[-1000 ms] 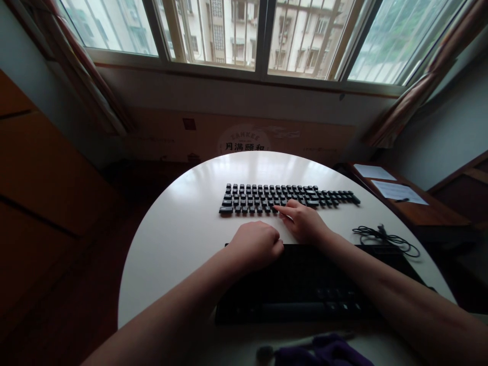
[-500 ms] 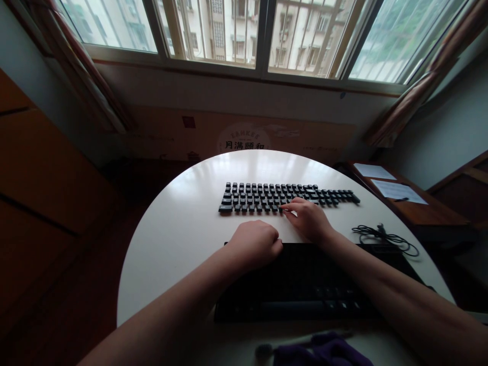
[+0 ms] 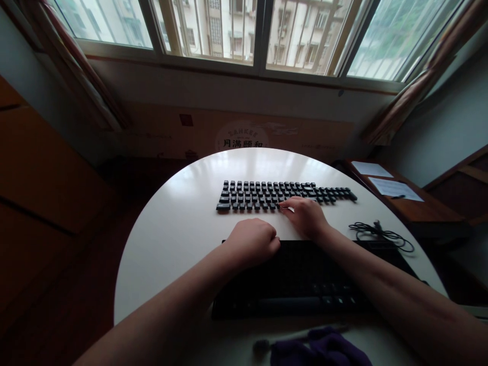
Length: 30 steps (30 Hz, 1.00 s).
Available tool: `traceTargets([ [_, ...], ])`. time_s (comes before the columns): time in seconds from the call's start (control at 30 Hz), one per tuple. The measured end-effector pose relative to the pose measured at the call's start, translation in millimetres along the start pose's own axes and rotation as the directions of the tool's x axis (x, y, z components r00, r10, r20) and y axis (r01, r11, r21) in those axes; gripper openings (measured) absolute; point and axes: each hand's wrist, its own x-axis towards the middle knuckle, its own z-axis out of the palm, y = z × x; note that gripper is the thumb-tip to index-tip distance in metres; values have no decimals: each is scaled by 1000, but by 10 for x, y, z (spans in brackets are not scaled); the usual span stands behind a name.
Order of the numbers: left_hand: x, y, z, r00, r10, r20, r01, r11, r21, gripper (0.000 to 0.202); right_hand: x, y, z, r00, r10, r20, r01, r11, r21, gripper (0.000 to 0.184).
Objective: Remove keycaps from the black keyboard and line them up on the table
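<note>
- I have the right hand (image 3: 303,216) reaching over the white table (image 3: 163,239) to the near row of the black keycaps (image 3: 249,194); I take the step in hand to be fine handling of a single cap there.
- To do it well, I would work from the cap's sides with a light touch, lining its edge up with its neighbours before letting go.
- I would also mind the knuckles: they sit right against the caps behind, and a careless roll of the wrist could nudge those out of line.
- Thumb and forefinger bend towards each other, tips close together. The end keycap (image 3: 278,206) lies right at those tips, on their left side; at this size I cannot tell whether they pinch it or only touch it.
- Most of the caps spread leftward and beyond the fingertips, while a narrower block runs off to the right, past the knuckles.
- The left hand (image 3: 254,239) rests at the far edge of the dark keyboard (image 3: 301,267). Its fingers curl under, out of my sight, so I cannot tell whether they are closed or round anything.
- The bundled cable (image 3: 381,234) lies at the keyboard's far right corner, well apart from the fingertips.
- A purple cloth (image 3: 322,349) lies nearest me.
</note>
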Motion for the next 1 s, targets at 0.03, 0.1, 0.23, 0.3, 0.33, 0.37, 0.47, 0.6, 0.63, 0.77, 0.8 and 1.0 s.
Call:
traceTargets([
  [0.03, 0, 1, -1, 1000, 0, -3, 0, 1000, 4, 33, 0, -1, -1, 1000, -1, -1, 1, 1000, 0, 19],
  [0.1, 1, 6, -6, 1000, 1, -4, -1, 1000, 11, 33, -2, -6, -7, 1000, -7, -5, 7, 1000, 0, 19],
  [0.23, 5, 6, -11, 1000, 9, 1, -9, 1000, 12, 32, -15, -18, -23, 999, -12, -36, 12, 1000, 5, 20],
  [0.3, 7, -1, -3, 1000, 19, -8, -19, 1000, 10, 32, -25, -20, -26, 998, -13, -59, 14, 1000, 12, 21],
  [0.33, 7, -6, 3, 1000, 25, -16, -25, 1000, 8, 32, -29, -20, -28, 997, -16, -71, 17, 1000, 17, 21],
  [0.37, 7, -11, 8, 999, 28, -25, -28, 1000, 8, 32, -29, -19, -32, 997, -18, -80, 20, 1000, 21, 22],
  [0.47, 5, -22, 18, 999, 35, -39, -35, 999, 5, 32, 1, -21, -93, 992, -27, -123, 32, 999, 44, 29],
  [0.6, 9, -28, 2, 999, 40, -22, -40, 999, -1, 35, 73, -68, -396, 959, -118, -257, 142, 987, 77, 41],
  [0.63, 13, -30, -6, 999, 41, -19, -41, 999, -2, 36, 72, -92, -517, 950, -149, -274, 169, 984, 51, 45],
  [0.77, 32, -54, -38, 998, 59, -20, -59, 998, 0, 36, -162, -200, -1056, 974, -157, -163, 162, 987, 20, 68],
  [0.8, 36, -63, -43, 998, 66, -22, -66, 998, 0, 34, -287, -220, -1166, 986, -98, -138, 113, 988, 106, 71],
  [1.0, 61, -93, -13, 995, 101, 15, -100, 994, -35, 24, -1195, -263, -1314, 949, 118, 292, -307, 556, 773, 40],
])
